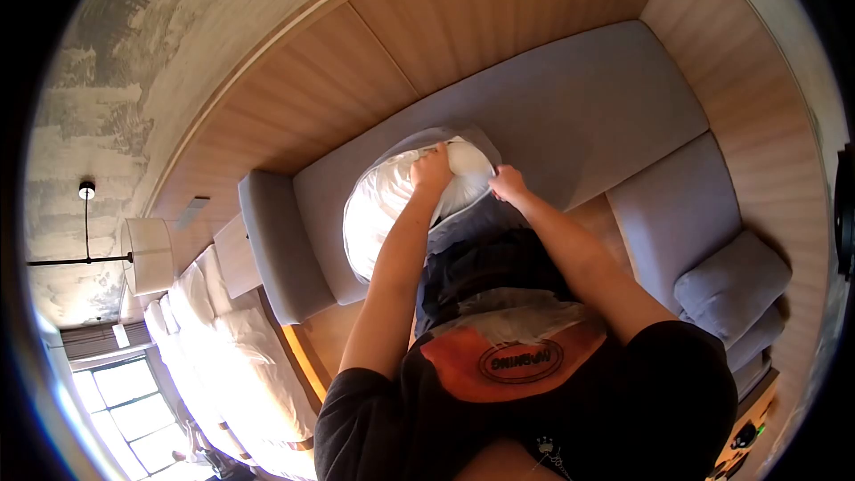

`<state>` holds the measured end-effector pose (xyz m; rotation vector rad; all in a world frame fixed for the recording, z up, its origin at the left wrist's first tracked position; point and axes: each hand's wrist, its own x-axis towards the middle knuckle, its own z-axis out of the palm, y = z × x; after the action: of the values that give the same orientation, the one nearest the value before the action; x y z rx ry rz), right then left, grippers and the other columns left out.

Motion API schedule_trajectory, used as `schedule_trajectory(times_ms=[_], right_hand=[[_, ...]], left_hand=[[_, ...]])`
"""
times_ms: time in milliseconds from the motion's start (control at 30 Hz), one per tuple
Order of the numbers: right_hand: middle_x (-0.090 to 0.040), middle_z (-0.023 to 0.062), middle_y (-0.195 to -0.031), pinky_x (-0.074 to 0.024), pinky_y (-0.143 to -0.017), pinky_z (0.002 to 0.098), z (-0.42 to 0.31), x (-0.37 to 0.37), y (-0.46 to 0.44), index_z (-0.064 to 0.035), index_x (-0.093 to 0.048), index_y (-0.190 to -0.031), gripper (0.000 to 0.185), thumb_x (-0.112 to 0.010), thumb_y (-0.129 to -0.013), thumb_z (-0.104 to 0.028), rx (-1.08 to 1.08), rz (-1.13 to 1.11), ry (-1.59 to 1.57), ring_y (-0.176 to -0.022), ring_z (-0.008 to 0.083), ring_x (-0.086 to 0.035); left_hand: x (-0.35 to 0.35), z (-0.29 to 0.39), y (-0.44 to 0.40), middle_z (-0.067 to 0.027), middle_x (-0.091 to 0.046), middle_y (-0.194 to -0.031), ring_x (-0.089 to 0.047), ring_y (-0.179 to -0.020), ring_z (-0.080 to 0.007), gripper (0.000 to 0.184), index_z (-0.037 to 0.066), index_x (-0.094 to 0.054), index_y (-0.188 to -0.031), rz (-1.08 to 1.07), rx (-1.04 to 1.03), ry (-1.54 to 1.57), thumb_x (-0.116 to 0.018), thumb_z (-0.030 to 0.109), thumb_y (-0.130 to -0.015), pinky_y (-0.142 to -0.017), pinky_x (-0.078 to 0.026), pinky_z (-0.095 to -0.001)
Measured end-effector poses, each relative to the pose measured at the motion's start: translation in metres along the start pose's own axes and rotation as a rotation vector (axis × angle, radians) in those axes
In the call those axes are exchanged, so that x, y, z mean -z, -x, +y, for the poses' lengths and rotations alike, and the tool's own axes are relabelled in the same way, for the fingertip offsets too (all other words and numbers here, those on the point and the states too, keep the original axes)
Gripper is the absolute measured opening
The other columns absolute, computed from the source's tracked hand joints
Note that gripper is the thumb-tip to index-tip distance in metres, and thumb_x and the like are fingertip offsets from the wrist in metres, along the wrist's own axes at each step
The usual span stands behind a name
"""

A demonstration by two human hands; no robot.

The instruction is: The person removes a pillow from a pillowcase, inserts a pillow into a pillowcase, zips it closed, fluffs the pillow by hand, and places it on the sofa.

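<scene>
A white cushion insert (381, 205) sits partly inside a grey cushion cover (481, 212), close against my lap. My left hand (432, 169) is closed on the white fabric near the cover's far rim. Just to its right, my right hand (508, 184) pinches the edge of the cover, its fingertips partly hidden. White filling bulges out between the two hands. Which parts of the insert lie deeper in the cover is hidden.
The long grey sofa seat (570, 107) runs along wood wall panels (499, 9). A grey armrest (280, 245) stands at left, grey pillows (732, 285) at right. Farther left are a bed (240, 365) with white bedding and a lamp (147, 256).
</scene>
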<state>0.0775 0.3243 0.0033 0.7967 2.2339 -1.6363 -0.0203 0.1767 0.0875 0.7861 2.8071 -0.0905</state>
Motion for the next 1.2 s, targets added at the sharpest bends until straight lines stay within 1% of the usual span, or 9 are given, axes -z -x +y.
schedule_trajectory(times_ms=[267,500,533,633,667,767,900,1033,1200], right_hand=[[-0.048,0.0069,-0.052,-0.0286,-0.033,0.0249,-0.069,-0.009,0.042,0.0,-0.052,-0.072,0.004,-0.05,-0.072,-0.004,0.131,-0.224,-0.486,-0.039,0.0113,-0.042],[-0.047,0.0074,-0.05,-0.0265,-0.031,0.0244,-0.092,-0.013,0.065,-0.0003,-0.051,-0.073,0.003,-0.05,-0.073,-0.003,0.152,-0.503,-0.502,-0.035,0.0105,-0.039],[-0.048,0.0075,-0.049,-0.026,-0.03,0.0248,-0.089,-0.014,0.064,-0.0009,-0.05,-0.073,0.002,-0.05,-0.073,-0.003,0.163,-0.501,-0.474,-0.034,0.0102,-0.038],[-0.047,0.0075,-0.049,-0.026,-0.03,0.0247,-0.087,0.001,0.059,-0.0014,-0.049,-0.071,0.003,-0.05,-0.073,-0.002,0.126,-0.338,-0.571,-0.034,0.0099,-0.038],[-0.046,0.0069,-0.049,-0.0255,-0.03,0.0245,-0.08,0.003,0.046,-0.0018,-0.048,-0.069,0.005,-0.051,-0.073,-0.002,0.151,-0.304,-0.586,-0.033,0.0095,-0.037],[-0.043,0.0055,-0.047,-0.022,-0.029,0.0252,-0.089,0.011,0.03,-0.0033,-0.046,-0.067,0.007,-0.052,-0.072,-0.002,0.193,-0.28,-0.791,-0.034,0.0097,-0.037],[-0.038,0.0028,-0.047,-0.019,-0.03,0.0247,-0.134,0.028,0.043,-0.0061,-0.04,-0.061,0.015,-0.051,-0.07,-0.002,0.234,-0.403,-0.76,-0.035,0.008,-0.033],[-0.033,-0.0011,-0.047,-0.0182,-0.032,0.0249,-0.171,0.043,0.04,-0.0101,-0.031,-0.055,0.026,-0.051,-0.068,0.0,0.326,-0.56,-0.598,-0.035,0.0054,-0.031],[-0.036,0.0,-0.05,-0.0246,-0.035,0.0283,-0.179,0.054,0.014,-0.0106,-0.032,-0.057,0.024,-0.051,-0.067,0.001,0.381,-0.584,-0.392,-0.038,0.0097,-0.039]], left_hand=[[0.016,-0.009,0.007,-0.0185,-0.064,-0.087,-0.064,-0.084,-0.0296,0.041,0.001,-0.049,-0.102,0.059,0.209,0.093,-0.061,0.021,-0.069,-0.073,-0.051,-0.0386],[-0.006,-0.006,0.031,-0.0175,-0.064,-0.088,-0.064,-0.082,-0.0326,0.039,0.002,-0.048,-0.102,-0.042,0.208,0.169,-0.059,0.02,-0.069,-0.074,-0.05,-0.0388],[0.007,-0.002,0.035,-0.0166,-0.061,-0.099,-0.06,-0.095,-0.0308,0.042,0.002,-0.046,-0.106,-0.174,0.193,0.179,-0.059,0.019,-0.07,-0.082,-0.047,-0.0405],[-0.009,-0.012,0.038,-0.0159,-0.053,-0.116,-0.049,-0.112,-0.0279,0.052,0.004,-0.046,-0.113,0.253,-0.124,-0.002,-0.063,0.021,-0.067,-0.091,-0.039,-0.0452],[-0.016,-0.02,0.037,-0.0153,-0.045,-0.125,-0.037,-0.122,-0.0281,0.052,0.006,-0.046,-0.118,0.45,-0.279,0.025,-0.059,0.021,-0.069,-0.102,-0.026,-0.0483],[0.004,-0.034,0.046,-0.012,-0.045,-0.124,-0.038,-0.12,-0.0251,0.048,0.007,-0.048,-0.119,0.645,-0.79,-0.296,-0.053,0.02,-0.073,-0.103,-0.025,-0.0518],[0.013,-0.061,0.035,-0.0079,-0.045,-0.125,-0.037,-0.121,-0.0227,0.039,0.005,-0.054,-0.113,0.468,-1.138,-0.367,-0.047,0.019,-0.077,-0.105,-0.026,-0.042],[0.014,-0.064,0.019,-0.0135,-0.052,-0.111,-0.043,-0.114,-0.0243,0.034,0.002,-0.054,-0.11,-0.276,-0.937,-0.012,-0.048,0.009,-0.078,-0.099,-0.031,-0.0336],[-0.019,-0.052,-0.018,-0.0113,-0.059,-0.097,-0.054,-0.094,-0.0234,0.022,0.003,-0.056,-0.103,-0.092,-0.715,0.463,-0.046,0.011,-0.084,-0.083,-0.043,-0.0333]])
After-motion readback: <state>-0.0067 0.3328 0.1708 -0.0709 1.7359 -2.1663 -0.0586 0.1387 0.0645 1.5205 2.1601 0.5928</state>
